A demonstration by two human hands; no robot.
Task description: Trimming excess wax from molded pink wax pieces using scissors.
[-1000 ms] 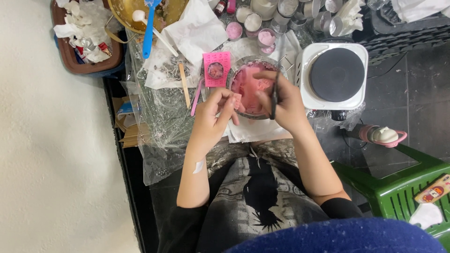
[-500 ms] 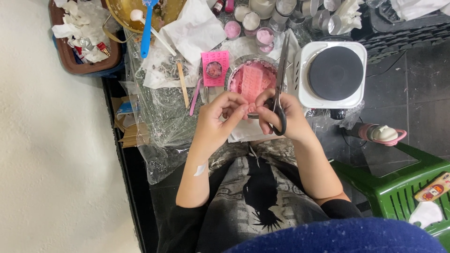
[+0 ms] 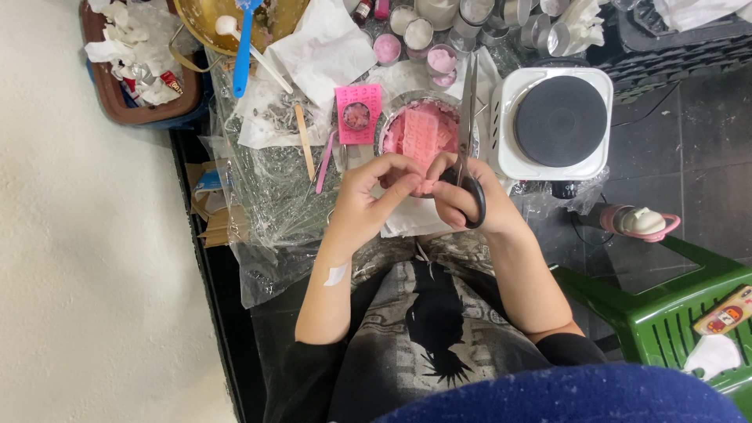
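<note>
The white hot plate (image 3: pixel 558 121) sits to the right, close to the work. A glass bowl (image 3: pixel 389 125) of pink stuff sits in front of both hands. The right hand (image 3: pixel 466 204) has fingers curled tight through the black scissors (image 3: pixel 468 133), blades pointing away. The left hand (image 3: pixel 368 196) pinches a small pink piece (image 3: pixel 423 139) over the bowl, I think. Small snips over the bowl would work best. Jars and tools crowd all sides, so little room is free.

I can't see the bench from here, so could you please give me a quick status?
Right hand holds black-handled scissors, blades pointing away. Left hand pinches pink slab over glass bowl. Nothing between the hands.
</note>
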